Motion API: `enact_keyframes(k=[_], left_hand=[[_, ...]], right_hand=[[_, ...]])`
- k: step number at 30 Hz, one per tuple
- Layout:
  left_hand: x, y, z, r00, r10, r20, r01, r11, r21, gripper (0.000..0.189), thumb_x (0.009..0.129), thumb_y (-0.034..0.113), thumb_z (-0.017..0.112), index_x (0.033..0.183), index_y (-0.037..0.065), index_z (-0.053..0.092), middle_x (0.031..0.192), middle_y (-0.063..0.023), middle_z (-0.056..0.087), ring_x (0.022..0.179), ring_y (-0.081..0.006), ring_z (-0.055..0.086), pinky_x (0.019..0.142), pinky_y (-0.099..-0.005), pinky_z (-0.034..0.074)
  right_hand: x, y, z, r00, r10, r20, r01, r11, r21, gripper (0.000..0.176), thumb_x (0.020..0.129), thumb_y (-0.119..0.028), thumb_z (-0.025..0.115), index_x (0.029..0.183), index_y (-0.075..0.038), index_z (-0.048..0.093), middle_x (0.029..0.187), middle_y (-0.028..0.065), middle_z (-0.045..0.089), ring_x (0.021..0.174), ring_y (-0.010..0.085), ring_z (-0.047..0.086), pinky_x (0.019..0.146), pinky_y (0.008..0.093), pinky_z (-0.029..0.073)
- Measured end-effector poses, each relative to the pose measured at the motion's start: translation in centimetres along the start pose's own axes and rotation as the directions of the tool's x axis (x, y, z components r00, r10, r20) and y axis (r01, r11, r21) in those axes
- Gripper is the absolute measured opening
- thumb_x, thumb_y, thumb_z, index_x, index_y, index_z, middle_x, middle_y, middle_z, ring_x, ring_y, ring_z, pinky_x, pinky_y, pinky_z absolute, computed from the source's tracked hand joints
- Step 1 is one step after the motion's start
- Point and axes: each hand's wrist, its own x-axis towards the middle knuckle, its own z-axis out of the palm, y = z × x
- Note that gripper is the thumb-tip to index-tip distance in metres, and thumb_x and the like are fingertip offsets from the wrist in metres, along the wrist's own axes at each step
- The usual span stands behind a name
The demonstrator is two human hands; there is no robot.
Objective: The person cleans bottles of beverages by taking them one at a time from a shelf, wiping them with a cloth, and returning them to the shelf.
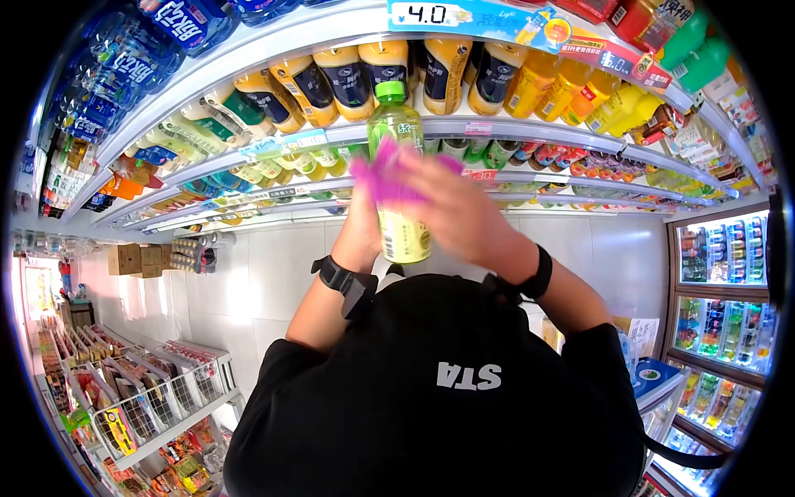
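In front of the stocked shelves (364, 128), the green-capped bottle (406, 238) is held in the narrowed grip of the left hand (363, 225), while a magenta cloth (401, 176) is held at its middle by the blurred right hand (454, 211), whose exact grip cannot be told.

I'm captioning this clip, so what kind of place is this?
Probably a convenience store or small supermarket: bottled drinks line the shelves, a price label reads 4.0, and glass-fronted drink coolers stand to the right.
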Motion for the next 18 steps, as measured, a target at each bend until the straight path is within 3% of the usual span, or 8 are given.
enact_keyframes(k=[2,7,9,11,13,14,15,18], left_hand=[[0.5,0.9,1.3,0.996,-0.024,0.086,0.045,0.965,-0.258,0.087,0.092,0.076,0.015,0.143,0.008,0.037,0.125,-0.0233,0.059,0.111,-0.0349,0.061,0.099,-0.0469,0.05],[1.1,0.2,1.1,0.994,0.107,0.004,-0.106,0.975,0.195,0.077,0.097,0.069,0.014,0.152,0.015,0.022,0.145,-0.0178,0.043,0.121,-0.033,0.055,0.101,-0.0471,0.049],[1.1,0.2,1.2,0.994,0.105,0.024,-0.108,0.975,0.196,0.08,0.096,0.07,0.014,0.152,0.014,0.021,0.145,-0.0165,0.043,0.124,-0.0313,0.053,0.102,-0.0461,0.047],[0.6,0.1,1.0,0.993,0.107,0.044,-0.114,0.974,0.197,0.086,0.094,0.073,0.014,0.153,0.011,0.021,0.145,-0.0139,0.043,0.13,-0.0279,0.049,0.106,-0.0442,0.044],[1.1,0.4,0.5,0.978,0.205,-0.037,-0.186,0.94,0.285,0.087,0.092,0.076,0.016,0.153,0.013,0.021,0.14,-0.0148,0.048,0.124,-0.0302,0.053,0.1,-0.0461,0.048],[1.4,0.8,0.6,0.947,0.307,-0.099,-0.25,0.892,0.376,0.089,0.09,0.079,0.017,0.153,0.016,0.021,0.134,-0.0158,0.054,0.119,-0.0325,0.057,0.093,-0.0481,0.053],[0.9,1.1,1.0,0.986,0.12,-0.112,-0.129,0.989,-0.072,0.088,0.09,0.078,0.018,0.154,0.017,0.02,0.136,-0.0163,0.052,0.12,-0.0325,0.056,0.097,-0.0469,0.05],[0.7,1.3,0.2,0.984,0.151,-0.09,-0.147,0.988,0.05,0.09,0.09,0.079,0.017,0.156,0.018,0.017,0.146,-0.0164,0.045,0.127,-0.0332,0.05,0.105,-0.0481,0.043]], right_hand=[[-1.5,-0.5,0.2,0.992,-0.101,0.071,0.095,0.991,0.091,0.021,0.087,-0.005,0.06,0.105,-0.012,0.068,0.136,0.0108,0.056,0.13,0.0292,0.051,0.108,0.0449,0.042],[-0.9,1.8,-0.8,0.98,-0.163,0.114,0.165,0.986,-0.016,0.013,0.083,-0.012,0.067,0.095,-0.011,0.065,0.134,0.0083,0.059,0.129,0.0291,0.052,0.11,0.0473,0.038],[0.1,3.5,-0.7,0.991,-0.126,0.049,0.13,0.987,-0.097,0.015,0.086,-0.008,0.062,0.1,-0.011,0.066,0.135,0.0121,0.058,0.13,0.031,0.051,0.111,0.0471,0.037],[1.3,3.5,-0.3,0.969,0.121,-0.216,-0.139,0.988,-0.072,0.027,0.085,-0.008,0.062,0.11,-0.011,0.067,0.133,0.0139,0.058,0.132,0.0285,0.05,0.111,0.0447,0.038],[0.7,2.4,0.6,0.977,0.109,-0.182,-0.124,0.99,-0.073,0.029,0.085,-0.007,0.061,0.113,-0.009,0.066,0.132,0.0171,0.058,0.13,0.0308,0.051,0.11,0.0447,0.04],[-0.3,2.2,1.4,0.999,-0.046,-0.027,0.046,0.999,0.001,0.028,0.085,-0.008,0.062,0.113,-0.01,0.066,0.132,0.0157,0.058,0.129,0.0314,0.051,0.109,0.0454,0.04],[-1.1,2.0,1.9,0.97,-0.213,0.114,0.202,0.974,0.098,0.026,0.086,-0.009,0.062,0.112,-0.01,0.066,0.133,0.0144,0.058,0.129,0.032,0.052,0.108,0.0461,0.041],[-2.7,0.8,1.3,0.926,-0.3,0.23,0.234,0.933,0.273,0.024,0.085,-0.011,0.064,0.109,-0.01,0.066,0.134,0.0113,0.058,0.128,0.0308,0.052,0.108,0.0463,0.042]])
